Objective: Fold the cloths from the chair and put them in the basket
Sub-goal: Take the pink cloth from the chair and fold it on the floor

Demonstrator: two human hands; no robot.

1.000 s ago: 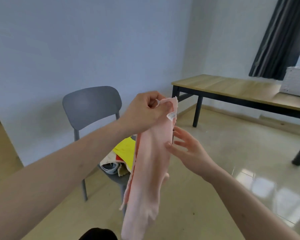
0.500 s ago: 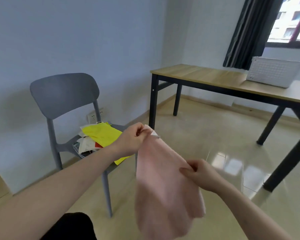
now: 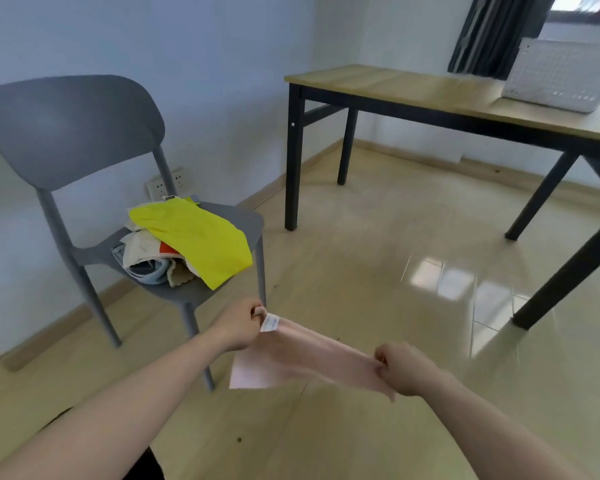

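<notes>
A pale pink cloth [image 3: 302, 358] is stretched low in front of me between both hands. My left hand [image 3: 238, 325] pinches the corner with the white label. My right hand [image 3: 404, 368] grips the opposite end. The cloth hangs doubled, its lower flap sagging toward the floor. A grey chair [image 3: 66, 133] stands at the left with a heap of cloths on its seat, a yellow cloth [image 3: 198, 237] on top. The white perforated basket [image 3: 561, 74] sits on the wooden table [image 3: 413, 88] at the upper right.
The table's black legs [image 3: 293, 161] stand between me and the far wall. A dark curtain [image 3: 492, 29] hangs beside the basket. A wall socket [image 3: 163, 183] is behind the chair. Shiny beige floor tiles [image 3: 395, 258] spread between chair and table.
The pink cloth went from hanging tall from my raised left hand to being held low and stretched sideways between both hands. My view swung right and down, bringing the basket into sight.
</notes>
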